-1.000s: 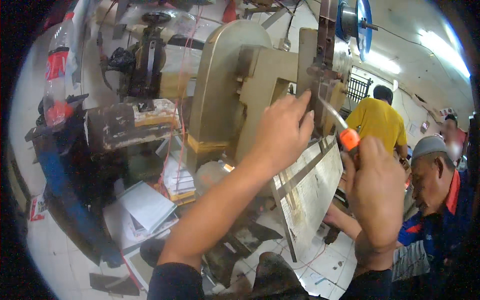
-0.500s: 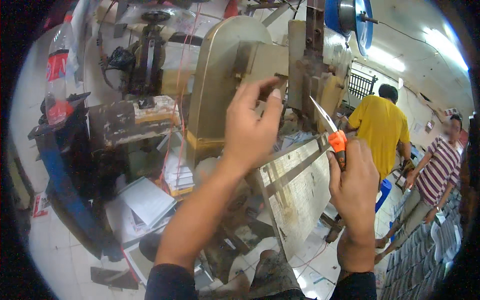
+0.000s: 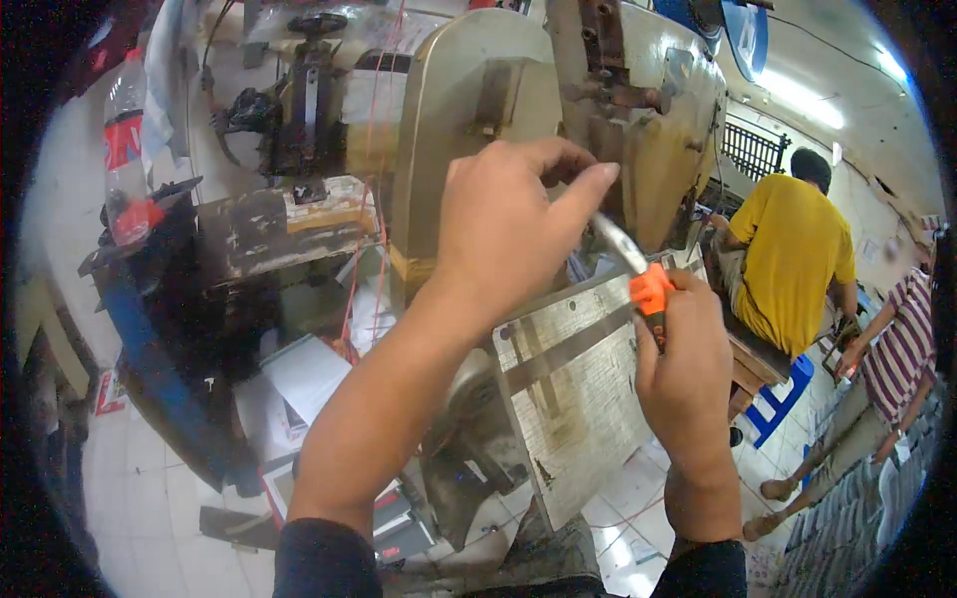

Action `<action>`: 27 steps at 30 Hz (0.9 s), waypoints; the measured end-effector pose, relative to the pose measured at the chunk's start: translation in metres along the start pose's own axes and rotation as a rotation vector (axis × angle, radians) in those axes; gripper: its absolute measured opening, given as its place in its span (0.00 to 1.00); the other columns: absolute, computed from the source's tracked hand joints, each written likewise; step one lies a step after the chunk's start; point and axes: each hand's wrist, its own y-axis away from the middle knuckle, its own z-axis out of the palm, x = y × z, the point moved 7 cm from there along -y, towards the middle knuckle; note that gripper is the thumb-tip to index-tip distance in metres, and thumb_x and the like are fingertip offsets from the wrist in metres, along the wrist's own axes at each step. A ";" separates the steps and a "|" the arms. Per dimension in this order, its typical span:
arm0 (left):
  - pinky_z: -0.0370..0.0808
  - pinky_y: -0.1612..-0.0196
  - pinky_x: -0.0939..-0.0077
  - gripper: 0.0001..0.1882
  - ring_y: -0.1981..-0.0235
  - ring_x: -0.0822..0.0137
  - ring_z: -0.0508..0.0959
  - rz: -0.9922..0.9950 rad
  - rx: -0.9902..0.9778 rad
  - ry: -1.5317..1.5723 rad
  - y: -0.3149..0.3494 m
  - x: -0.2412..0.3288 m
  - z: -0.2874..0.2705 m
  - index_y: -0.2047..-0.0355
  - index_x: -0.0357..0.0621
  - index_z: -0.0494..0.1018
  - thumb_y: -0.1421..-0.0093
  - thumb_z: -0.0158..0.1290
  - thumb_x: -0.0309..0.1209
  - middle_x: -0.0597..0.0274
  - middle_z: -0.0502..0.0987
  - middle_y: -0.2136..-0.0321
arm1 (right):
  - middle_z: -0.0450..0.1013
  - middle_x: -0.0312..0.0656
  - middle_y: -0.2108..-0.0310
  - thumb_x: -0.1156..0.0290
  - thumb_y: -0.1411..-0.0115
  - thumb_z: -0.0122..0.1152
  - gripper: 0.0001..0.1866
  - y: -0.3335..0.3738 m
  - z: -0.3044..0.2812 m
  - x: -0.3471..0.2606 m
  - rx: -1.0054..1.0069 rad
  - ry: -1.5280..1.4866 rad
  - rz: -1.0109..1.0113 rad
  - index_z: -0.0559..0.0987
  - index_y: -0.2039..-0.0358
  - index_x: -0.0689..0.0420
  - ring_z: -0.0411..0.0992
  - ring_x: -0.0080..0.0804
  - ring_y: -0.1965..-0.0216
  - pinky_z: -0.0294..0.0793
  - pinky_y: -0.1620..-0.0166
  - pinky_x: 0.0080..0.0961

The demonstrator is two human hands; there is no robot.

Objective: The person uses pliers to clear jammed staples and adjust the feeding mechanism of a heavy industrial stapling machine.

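Observation:
My right hand (image 3: 686, 364) grips a hand tool (image 3: 650, 289) with an orange and black handle and a curved, pointed metal blade. The blade points up and left, and its tip end lies by my left thumb. My left hand (image 3: 513, 224) is raised in front of a beige machine (image 3: 663, 149), thumb and forefinger brought together in a pinch. Anything between those fingertips is too small to make out. Below both hands slants a worn metal plate (image 3: 588, 399) with a dark strip across it.
At left stand a clear bottle with a red label (image 3: 125, 149) and a dark machine part (image 3: 259, 234). Papers (image 3: 304, 374) lie below them. A person in a yellow shirt (image 3: 788, 254) sits at right near a blue stool (image 3: 783, 404); another in a striped shirt (image 3: 897, 344) stands beyond.
My view has shifted. My left hand has moved right, toward the blade, with thumb and forefinger closer together. The tool has come nearer my left hand, its tip now beside the thumb.

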 end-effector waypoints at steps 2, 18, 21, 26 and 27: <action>0.74 0.70 0.77 0.15 0.76 0.73 0.78 -0.020 0.020 -0.029 -0.001 0.003 0.001 0.66 0.32 0.79 0.40 0.59 0.36 0.56 0.82 0.76 | 0.70 0.54 0.54 0.81 0.49 0.62 0.16 0.006 0.007 0.002 -0.083 -0.085 0.014 0.71 0.59 0.64 0.70 0.56 0.54 0.70 0.52 0.41; 0.71 0.62 0.53 0.05 0.66 0.44 0.76 0.276 0.009 -0.319 0.008 0.014 0.004 0.67 0.39 0.74 0.43 0.51 0.27 0.45 0.77 0.73 | 0.74 0.46 0.52 0.79 0.42 0.58 0.19 0.106 0.019 0.098 -0.336 -0.844 0.641 0.72 0.50 0.66 0.72 0.31 0.51 0.68 0.46 0.25; 0.68 0.60 0.53 0.05 0.65 0.45 0.75 0.369 0.049 -0.293 0.019 0.017 0.006 0.68 0.41 0.75 0.43 0.51 0.26 0.48 0.77 0.73 | 0.73 0.48 0.50 0.76 0.41 0.59 0.22 0.080 -0.004 0.102 -0.325 -0.758 0.529 0.70 0.46 0.69 0.71 0.32 0.49 0.67 0.44 0.27; 0.63 0.54 0.55 0.06 0.61 0.49 0.73 0.331 0.081 -0.765 0.029 0.023 0.003 0.67 0.44 0.75 0.43 0.50 0.26 0.53 0.78 0.72 | 0.72 0.51 0.49 0.76 0.42 0.61 0.27 0.033 -0.045 0.098 -0.216 -0.547 0.417 0.67 0.43 0.69 0.71 0.36 0.47 0.66 0.42 0.30; 0.62 0.54 0.55 0.06 0.60 0.49 0.73 0.339 0.082 -0.767 0.031 0.026 -0.001 0.67 0.44 0.75 0.43 0.49 0.26 0.54 0.79 0.72 | 0.72 0.52 0.48 0.76 0.42 0.62 0.27 0.022 -0.050 0.093 -0.210 -0.529 0.407 0.67 0.43 0.69 0.71 0.37 0.47 0.66 0.41 0.31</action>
